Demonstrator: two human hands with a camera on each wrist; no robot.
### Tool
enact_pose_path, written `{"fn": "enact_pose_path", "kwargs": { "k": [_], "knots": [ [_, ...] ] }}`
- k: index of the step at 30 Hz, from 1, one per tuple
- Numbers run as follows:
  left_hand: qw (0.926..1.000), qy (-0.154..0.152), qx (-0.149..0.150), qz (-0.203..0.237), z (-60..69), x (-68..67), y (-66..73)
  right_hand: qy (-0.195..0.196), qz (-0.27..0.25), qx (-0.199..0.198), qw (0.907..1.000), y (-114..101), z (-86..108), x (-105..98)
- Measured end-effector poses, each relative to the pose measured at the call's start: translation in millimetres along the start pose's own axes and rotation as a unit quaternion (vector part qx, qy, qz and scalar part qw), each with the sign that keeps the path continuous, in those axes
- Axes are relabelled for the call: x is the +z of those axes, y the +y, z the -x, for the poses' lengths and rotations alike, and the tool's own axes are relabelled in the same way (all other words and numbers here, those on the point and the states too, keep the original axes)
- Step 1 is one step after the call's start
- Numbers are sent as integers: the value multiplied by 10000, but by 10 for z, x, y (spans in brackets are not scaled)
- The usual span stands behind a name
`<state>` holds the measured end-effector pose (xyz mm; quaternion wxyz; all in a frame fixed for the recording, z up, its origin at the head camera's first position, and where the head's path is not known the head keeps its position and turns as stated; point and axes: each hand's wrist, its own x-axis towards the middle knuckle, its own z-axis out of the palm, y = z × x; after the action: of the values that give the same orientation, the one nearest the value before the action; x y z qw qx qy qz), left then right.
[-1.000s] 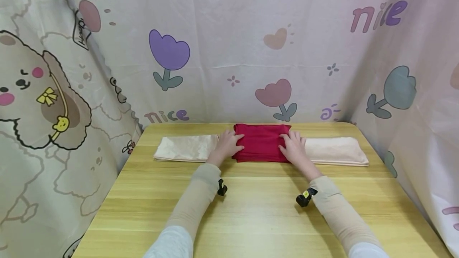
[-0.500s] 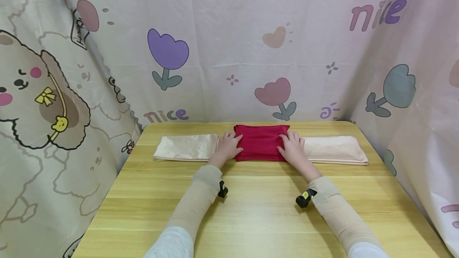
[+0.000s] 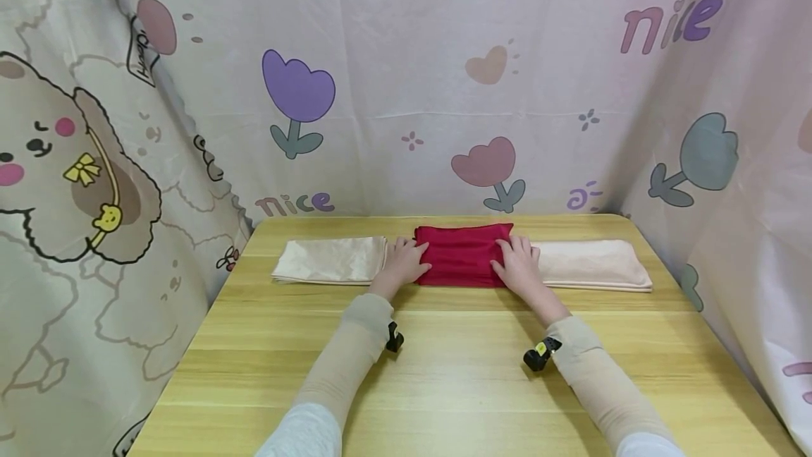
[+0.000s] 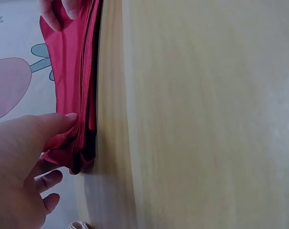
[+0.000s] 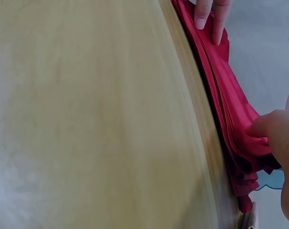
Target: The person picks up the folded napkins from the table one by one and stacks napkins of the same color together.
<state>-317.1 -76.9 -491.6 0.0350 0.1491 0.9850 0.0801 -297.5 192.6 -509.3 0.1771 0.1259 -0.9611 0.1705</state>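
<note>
A folded red cloth [image 3: 466,256] lies at the back middle of the table, its layers stacked along the near edge. My left hand [image 3: 401,259] holds its left end. In the left wrist view the thumb [image 4: 63,123] presses on top while other fingers [image 4: 49,180] curl by the cloth's end. At the opposite end my right hand [image 3: 520,264] pinches the cloth, thumb on top in the right wrist view, the other fingers mostly hidden. Folded cream cloths lie on either side, one left [image 3: 333,259] and one right [image 3: 593,264].
The wooden table [image 3: 457,372] stretches from the cloths toward me. Behind it and along both sides hangs a printed curtain [image 3: 393,83]. A small black camera sits on each wrist, left [image 3: 395,337] and right [image 3: 538,355].
The red cloth's far edge has shifted slightly toward me and its top creases look different. Both hands keep nearly the same place at its ends. The cream cloths have not moved.
</note>
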Motion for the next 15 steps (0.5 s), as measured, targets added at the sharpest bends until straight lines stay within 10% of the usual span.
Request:
{"fn": "enact_pose_path", "kwargs": {
  "k": [15],
  "knots": [
    [9997, 232, -33, -3, 60, -30, 19, -46, -109, 102, 9999, -20, 29, -19]
  ]
}}
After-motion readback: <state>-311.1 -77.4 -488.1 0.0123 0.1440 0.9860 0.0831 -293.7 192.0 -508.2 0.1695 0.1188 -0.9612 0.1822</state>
